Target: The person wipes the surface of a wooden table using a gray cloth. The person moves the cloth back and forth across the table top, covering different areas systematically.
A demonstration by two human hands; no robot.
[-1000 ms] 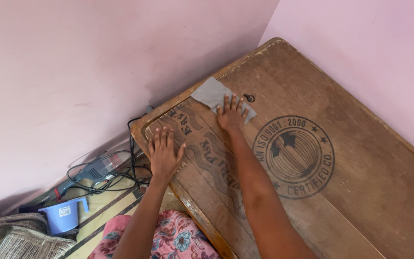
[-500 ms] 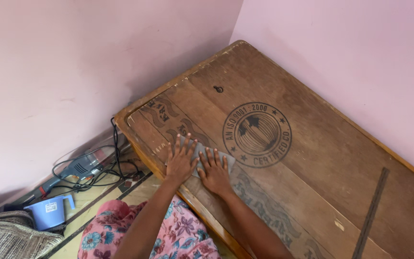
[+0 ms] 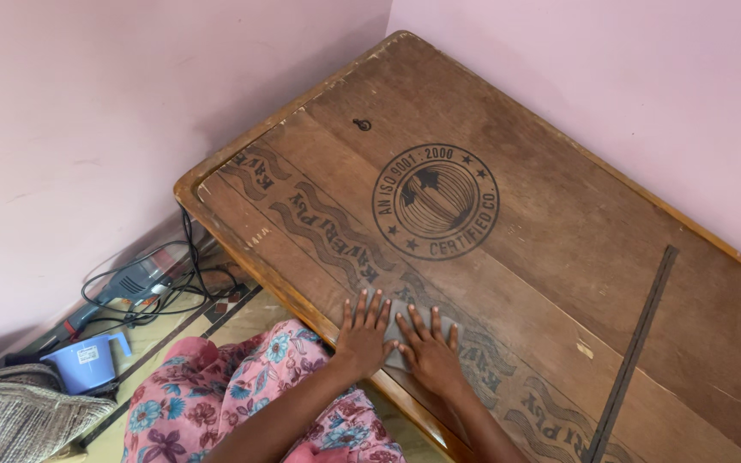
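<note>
A large brown plywood board (image 3: 559, 231) with a round black stamp (image 3: 436, 201) and wavy black markings fills the corner of the room. A grey cloth (image 3: 401, 327) lies flat on it near the front edge. My left hand (image 3: 362, 336) and my right hand (image 3: 429, 351) rest side by side, palms down and fingers spread, both pressing on the cloth, which is mostly hidden under them.
Pink walls meet behind the board. A long dark strip (image 3: 632, 351) lies on the board at the right. On the floor at the left are a power drill (image 3: 122, 287) with black cables (image 3: 195, 279), a blue jug (image 3: 87, 360) and a woven bag (image 3: 19, 411).
The cloth has come from the far corner of the board to the near edge under my right hand. My left hand joined it on the cloth, and both slid rightward along the edge.
</note>
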